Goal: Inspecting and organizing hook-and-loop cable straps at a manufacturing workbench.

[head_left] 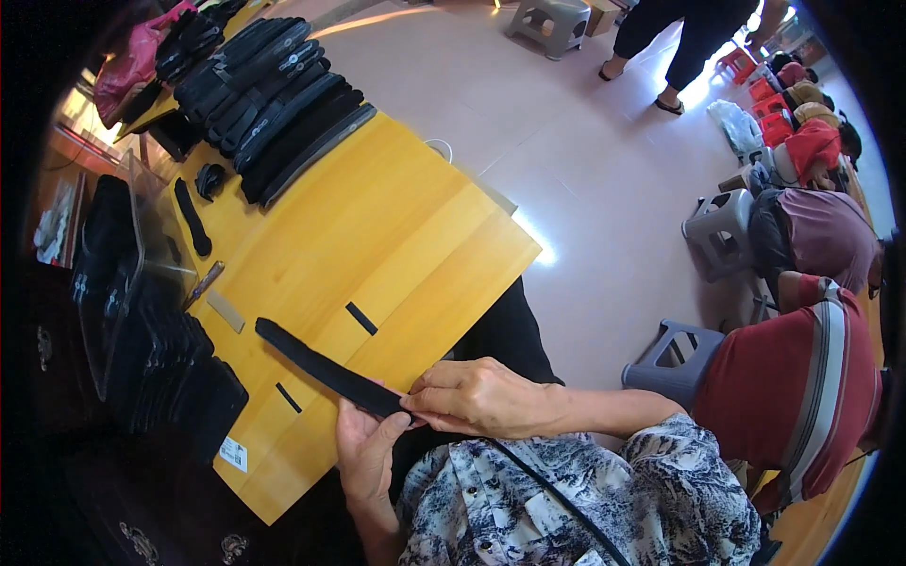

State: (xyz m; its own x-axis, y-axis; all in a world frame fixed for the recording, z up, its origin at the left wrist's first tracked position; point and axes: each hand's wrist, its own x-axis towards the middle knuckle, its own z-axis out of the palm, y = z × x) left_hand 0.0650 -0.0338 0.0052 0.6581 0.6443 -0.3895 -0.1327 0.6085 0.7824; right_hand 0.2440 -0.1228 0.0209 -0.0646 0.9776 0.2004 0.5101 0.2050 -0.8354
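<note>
A long, flat black fabric strip (pixel 330 370) with a rounded far end lies slantwise over the near edge of the yellow wooden table. My left hand (pixel 366 448) holds its near end from below, thumb pressed on top. On the same end, my right hand (pixel 477 396) pinches with thumb and fingers together; a thin reddish edge shows there. Two short black pieces, one (pixel 360 319) beyond the strip and another (pixel 289 397) left of it, lie on the tabletop (pixel 415 236).
Stacks of black strips (pixel 269 94) fill the table's far left. More black pieces (pixel 175 368) stand by a clear plastic panel (pixel 151 226) at left. A small tool (pixel 203 285) and a tan strip (pixel 226 311) lie nearby. People sit on stools (pixel 675 363) at right; another person (pixel 670 42) stands beyond.
</note>
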